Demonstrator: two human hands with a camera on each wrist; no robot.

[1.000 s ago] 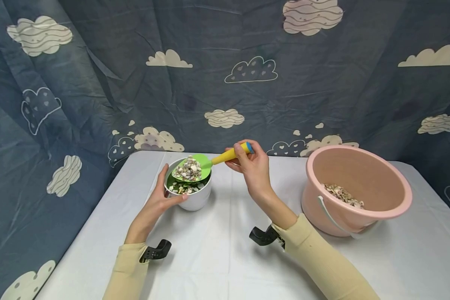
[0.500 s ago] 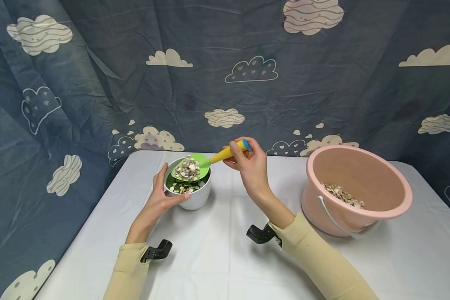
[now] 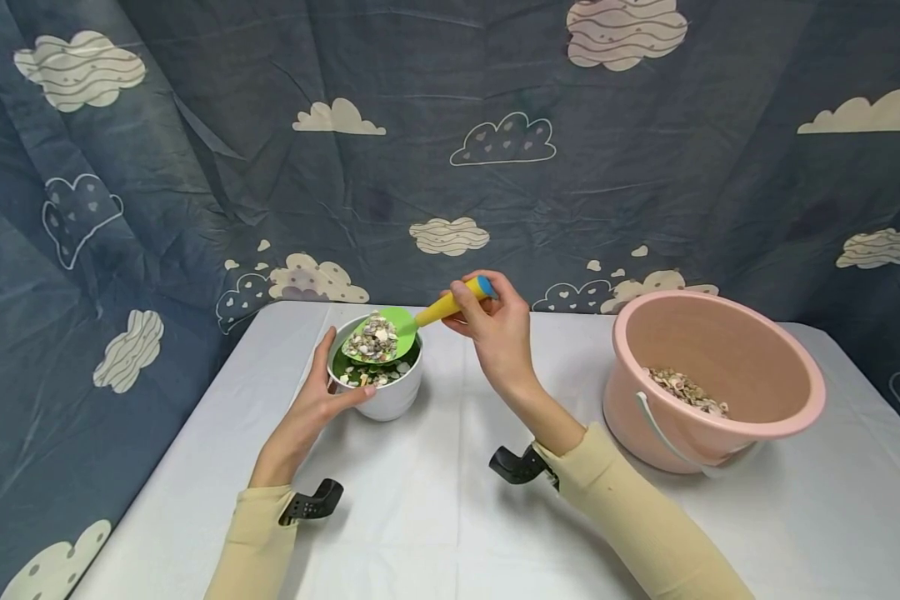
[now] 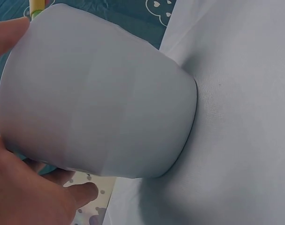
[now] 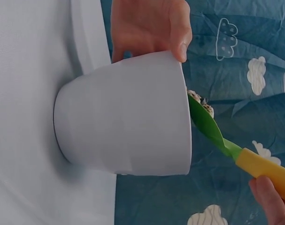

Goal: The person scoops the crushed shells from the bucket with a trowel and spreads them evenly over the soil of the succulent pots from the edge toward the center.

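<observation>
A white pot (image 3: 396,402) stands upright on the table at left of centre, with green and pale bits inside. My left hand (image 3: 313,407) grips it from the left, thumb along the near rim and fingers round the far side. My right hand (image 3: 505,335) holds a trowel (image 3: 439,312) by its yellow, blue-ended handle. Its green blade, heaped with small pale pebble-like pieces (image 3: 373,338), lies over the pot's mouth. In the right wrist view, the blade (image 5: 206,121) slants in at the pot's rim.
A large pink bucket (image 3: 621,400) with a white handle (image 3: 658,429) stands on the right of the white-covered table (image 3: 420,517). More of the pale pieces (image 3: 686,390) lie inside it. A dark cloud-patterned cloth (image 3: 390,192) hangs behind and at left.
My right hand has shifted slightly left, and the trowel's handle end has risen a little. The heap stays on the blade. My left hand and the pot are nearly still.
</observation>
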